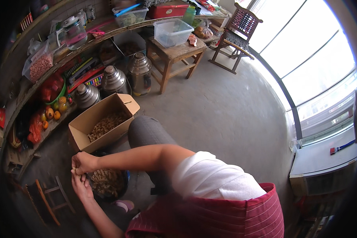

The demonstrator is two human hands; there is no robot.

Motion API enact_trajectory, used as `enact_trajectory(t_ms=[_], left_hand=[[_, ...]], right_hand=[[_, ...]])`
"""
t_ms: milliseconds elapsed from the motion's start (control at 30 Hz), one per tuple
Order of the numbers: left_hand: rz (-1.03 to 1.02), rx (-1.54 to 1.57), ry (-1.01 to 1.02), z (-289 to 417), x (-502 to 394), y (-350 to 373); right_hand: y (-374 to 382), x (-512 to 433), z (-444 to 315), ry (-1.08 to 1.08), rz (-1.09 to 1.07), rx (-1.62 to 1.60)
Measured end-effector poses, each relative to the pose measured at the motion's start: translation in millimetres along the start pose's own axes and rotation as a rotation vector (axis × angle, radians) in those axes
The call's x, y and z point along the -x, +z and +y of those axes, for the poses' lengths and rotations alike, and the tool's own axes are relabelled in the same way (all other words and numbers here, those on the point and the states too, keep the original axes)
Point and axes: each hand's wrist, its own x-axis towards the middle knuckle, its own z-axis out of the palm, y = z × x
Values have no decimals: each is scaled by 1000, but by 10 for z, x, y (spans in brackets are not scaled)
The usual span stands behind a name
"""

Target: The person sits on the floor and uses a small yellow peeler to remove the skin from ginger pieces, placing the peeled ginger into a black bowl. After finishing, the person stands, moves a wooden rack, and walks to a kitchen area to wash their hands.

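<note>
My right hand (84, 163), on the arm with the white sleeve, meets my left hand (82, 186) at the fingertips. Between them the fingers pinch a small tan thing, which looks like a peanut (74, 169) and is mostly hidden. Just beside and below the hands is a dark basin (127, 182) of unshelled peanuts (105, 181). Beyond my right forearm stands an open cardboard box (84, 142) holding a heap of peanuts or shells (105, 126); which of the two cannot be told.
Metal-topped vacuum flasks (114, 78) stand beyond the box, near a wooden stool (181, 49) bearing a clear plastic tub (172, 32). Crowded shelves (98, 37) run along the left, with fruit (49, 113) low down. A small chair (44, 202) is at lower left, my knee (145, 131) beside the box.
</note>
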Motion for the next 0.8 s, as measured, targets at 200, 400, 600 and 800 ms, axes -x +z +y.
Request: enact_trajectory(t_ms=[200,400,600,800], left_hand=[[132,-44,23,-83,30,-2],[211,-146,39,-213,24,59],[204,-44,234,-362,-73,79],[209,-23,146,-274,-60,92]], right_hand=[[106,58,-29,-24,97,103],[166,144,-15,-29,196,149],[230,109,8,-64,263,160],[185,65,29,-61,214,13]])
